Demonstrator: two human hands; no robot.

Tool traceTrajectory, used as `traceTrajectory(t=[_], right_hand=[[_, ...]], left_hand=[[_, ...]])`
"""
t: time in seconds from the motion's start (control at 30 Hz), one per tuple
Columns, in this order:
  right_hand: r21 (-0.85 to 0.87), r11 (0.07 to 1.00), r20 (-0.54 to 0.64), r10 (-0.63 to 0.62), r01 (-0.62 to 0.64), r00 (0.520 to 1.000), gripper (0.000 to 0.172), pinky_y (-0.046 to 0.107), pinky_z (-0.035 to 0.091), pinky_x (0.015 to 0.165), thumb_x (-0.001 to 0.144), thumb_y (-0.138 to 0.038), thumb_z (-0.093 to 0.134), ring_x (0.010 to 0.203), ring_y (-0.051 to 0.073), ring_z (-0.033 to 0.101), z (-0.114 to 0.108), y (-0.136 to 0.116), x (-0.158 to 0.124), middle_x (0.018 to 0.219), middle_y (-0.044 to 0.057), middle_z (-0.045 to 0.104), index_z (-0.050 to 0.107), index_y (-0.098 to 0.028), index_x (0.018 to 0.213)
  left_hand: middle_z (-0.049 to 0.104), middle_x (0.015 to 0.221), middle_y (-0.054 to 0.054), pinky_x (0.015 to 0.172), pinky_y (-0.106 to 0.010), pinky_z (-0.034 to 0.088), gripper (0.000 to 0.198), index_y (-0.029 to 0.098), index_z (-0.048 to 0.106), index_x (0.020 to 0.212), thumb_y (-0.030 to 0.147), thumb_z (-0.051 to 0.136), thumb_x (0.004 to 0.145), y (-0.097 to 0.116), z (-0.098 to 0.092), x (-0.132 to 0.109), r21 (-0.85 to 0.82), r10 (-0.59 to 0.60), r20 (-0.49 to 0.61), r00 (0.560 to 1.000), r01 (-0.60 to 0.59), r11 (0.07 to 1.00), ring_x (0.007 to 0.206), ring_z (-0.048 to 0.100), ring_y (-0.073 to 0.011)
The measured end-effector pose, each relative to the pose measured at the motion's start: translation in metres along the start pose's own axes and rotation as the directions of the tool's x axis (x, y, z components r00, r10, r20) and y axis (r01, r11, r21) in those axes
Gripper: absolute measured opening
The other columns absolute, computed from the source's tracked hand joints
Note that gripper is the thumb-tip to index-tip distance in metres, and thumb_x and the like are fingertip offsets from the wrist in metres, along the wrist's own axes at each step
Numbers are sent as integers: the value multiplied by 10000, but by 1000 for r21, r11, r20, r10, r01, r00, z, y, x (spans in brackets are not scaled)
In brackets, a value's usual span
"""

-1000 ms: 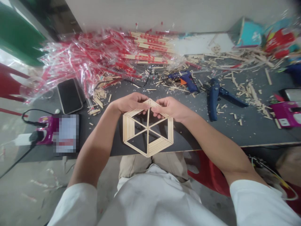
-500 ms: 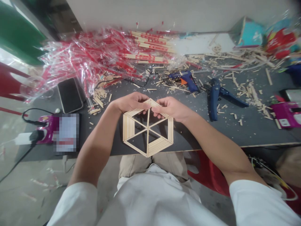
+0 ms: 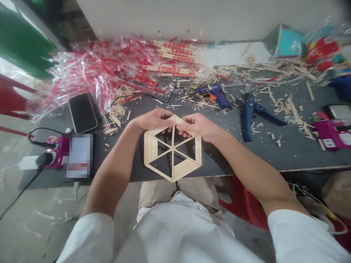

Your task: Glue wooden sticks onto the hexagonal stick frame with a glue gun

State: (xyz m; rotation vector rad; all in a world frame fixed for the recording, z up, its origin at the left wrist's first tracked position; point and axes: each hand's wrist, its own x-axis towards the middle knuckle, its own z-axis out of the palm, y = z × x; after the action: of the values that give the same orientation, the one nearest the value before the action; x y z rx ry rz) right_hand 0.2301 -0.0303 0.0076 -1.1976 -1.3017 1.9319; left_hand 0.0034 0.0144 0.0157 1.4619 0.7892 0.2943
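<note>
A hexagonal frame of pale wooden sticks (image 3: 152, 148) is held at the table's near edge, its spokes meeting in the middle. Rows of sticks fill parts of its sides, thickest at the left and lower right. My left hand (image 3: 157, 119) grips the upper left side close to the top corner, thumb on top. On the upper right side, my right hand (image 3: 195, 125) pinches the frame the same way. Both thumbs lie near the top corner; some fingertips show through the openings beneath. Whether a small loose stick is between them I cannot tell.
Beyond the hands lie a blue glue gun (image 3: 218, 95) and a blue-handled cutter (image 3: 249, 117) among stick scraps. Red-and-clear wrappers (image 3: 109, 69) heap at the back left, near bundled chopsticks (image 3: 175, 54). A phone (image 3: 83, 112) and a purple power strip (image 3: 56, 151) sit left.
The camera view has shifted slightly. Both hands keep their hold on the stick frame, which stays practically in place.
</note>
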Motion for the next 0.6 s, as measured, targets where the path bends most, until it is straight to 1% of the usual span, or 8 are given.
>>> traceTrajectory(t=[0.07, 0.13, 0.23, 0.3, 0.43, 0.5, 0.6], right_hand=[[-14, 1000, 3, -10, 10, 1000, 444, 192, 512, 517, 655, -481, 1005, 561, 68, 601, 0, -1, -1, 713, 28, 737, 737, -147, 772], [-24, 999, 2, -22, 22, 1000, 436, 191, 526, 534, 739, -529, 955, 575, 71, 614, -1, -1, -1, 739, 41, 751, 750, -147, 783], [-35, 999, -8, -34, 34, 999, 461, 190, 530, 532, 831, -596, 874, 587, 78, 634, -4, 0, 0, 765, 57, 769, 760, -152, 788], [-38, 999, -15, -39, 38, 999, 485, 193, 531, 528, 838, -632, 855, 591, 85, 643, -6, 2, 1, 785, 64, 782, 765, -156, 799], [-21, 998, -45, -55, 54, 997, 520, 221, 536, 547, 780, -682, 875, 601, 108, 655, -10, 4, 4, 786, 61, 789, 768, -176, 828], [-16, 997, -88, -76, 75, 993, 488, 242, 523, 556, 771, -657, 885, 582, 118, 634, -12, 4, 6, 718, 36, 754, 757, -189, 821], [-76, 988, -204, -146, 133, 968, 391, 255, 456, 547, 822, -573, 840, 550, 117, 563, -18, 4, 8, 629, -13, 664, 721, -202, 795]], left_hand=[[721, 748, -31, 554, -190, 505, 270, 141, 726, 865, 388, 835, 855, 0, 1, -2, 8, -3, -12, 1000, 3, 1000, 611, 656, -102], [725, 758, -29, 577, -191, 521, 279, 140, 721, 896, 399, 825, 870, 1, 1, -3, -2, -3, -28, 1000, 3, 1000, 633, 672, -104], [722, 747, -25, 578, -185, 523, 293, 132, 722, 936, 417, 789, 913, 1, 3, -4, -18, -3, -69, 998, 1, 1000, 616, 664, -96], [712, 716, -21, 565, -180, 518, 298, 130, 717, 920, 423, 770, 938, 1, 4, -4, -23, -17, -95, 995, 15, 1000, 592, 656, -92], [698, 653, -13, 525, -179, 509, 303, 143, 694, 912, 436, 749, 967, -1, 5, -4, -78, -51, -107, 993, 42, 996, 549, 653, -100], [694, 631, -15, 488, -180, 490, 344, 150, 680, 906, 481, 749, 969, -2, 4, -4, -120, -54, -130, 990, 39, 992, 515, 641, -103], [675, 597, -18, 445, -178, 458, 467, 156, 648, 835, 598, 750, 947, -4, 2, -2, -174, -42, -218, 975, 3, 985, 470, 613, -96]])
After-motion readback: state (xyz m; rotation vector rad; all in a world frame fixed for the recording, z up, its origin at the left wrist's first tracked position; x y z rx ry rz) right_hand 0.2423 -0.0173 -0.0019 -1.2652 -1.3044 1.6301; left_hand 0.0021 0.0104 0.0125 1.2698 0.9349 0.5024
